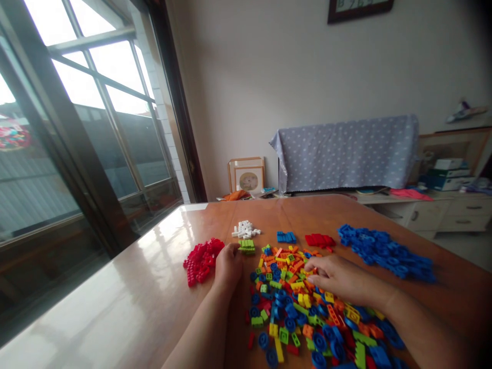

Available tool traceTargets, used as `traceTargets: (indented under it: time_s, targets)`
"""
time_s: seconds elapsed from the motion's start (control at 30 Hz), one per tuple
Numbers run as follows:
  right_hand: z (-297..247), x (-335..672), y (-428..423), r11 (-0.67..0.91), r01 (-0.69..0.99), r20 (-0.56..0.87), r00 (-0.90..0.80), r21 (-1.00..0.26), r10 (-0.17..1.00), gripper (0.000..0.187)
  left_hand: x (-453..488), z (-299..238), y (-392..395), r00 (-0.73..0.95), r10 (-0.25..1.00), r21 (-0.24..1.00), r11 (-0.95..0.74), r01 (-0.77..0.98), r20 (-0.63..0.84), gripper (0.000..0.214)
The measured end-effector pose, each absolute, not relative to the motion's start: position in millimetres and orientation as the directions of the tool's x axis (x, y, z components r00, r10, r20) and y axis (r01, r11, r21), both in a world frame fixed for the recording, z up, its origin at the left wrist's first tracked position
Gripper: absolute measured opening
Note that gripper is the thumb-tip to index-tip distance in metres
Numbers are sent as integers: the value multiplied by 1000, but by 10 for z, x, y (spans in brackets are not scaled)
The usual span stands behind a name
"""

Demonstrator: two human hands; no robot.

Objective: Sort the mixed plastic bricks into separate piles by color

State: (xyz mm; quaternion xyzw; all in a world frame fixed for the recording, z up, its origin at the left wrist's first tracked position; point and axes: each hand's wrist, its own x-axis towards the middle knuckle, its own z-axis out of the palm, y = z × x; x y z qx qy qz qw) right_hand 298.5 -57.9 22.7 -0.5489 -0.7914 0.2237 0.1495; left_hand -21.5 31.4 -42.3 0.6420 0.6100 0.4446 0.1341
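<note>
Your left hand curls beside lime-green bricks, its grip impossible to tell, your right hand at the mixed brick pile on the table, thumb and fingers slightly parted

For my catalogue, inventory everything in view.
Table: one, brown, foreground
Mixed bricks: many, multicoloured, centre
Crimson pile: one, crimson, left
White pile: one, white, far
Green cluster: one, lime, centre
Blue cluster: one, blue, far
Red cluster: one, red, far
Blue pile: one, blue, right
Cloth: one, dotted blue, back
Leaning frames: two, brown, back
Cabinet: one, whitish, back
Boxes: several, mixed, back
Wall frame: one, dark, top
Window frames: several, dark, left
Left hand: one, by green cluster
Right hand: one, at mixed bricks
</note>
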Motion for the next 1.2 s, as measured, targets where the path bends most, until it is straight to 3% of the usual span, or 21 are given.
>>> traceTargets:
  time_s: [0.63,1.0,1.2]
  targets:
    - [210,2991,-584,316,789,9,-367,-526,930,26,-182,-465,341,-32,897,659,-299,690,441,24]
    - [253,2964,-623,333,796,29,-370,-505,929,19,-96,-354,238,15,888,568,-307,763,460,26]
    - [403,2826,-778,358,788,-21,-424,-501,905,11,57,-85,55,162,886,559,-406,723,434,16]
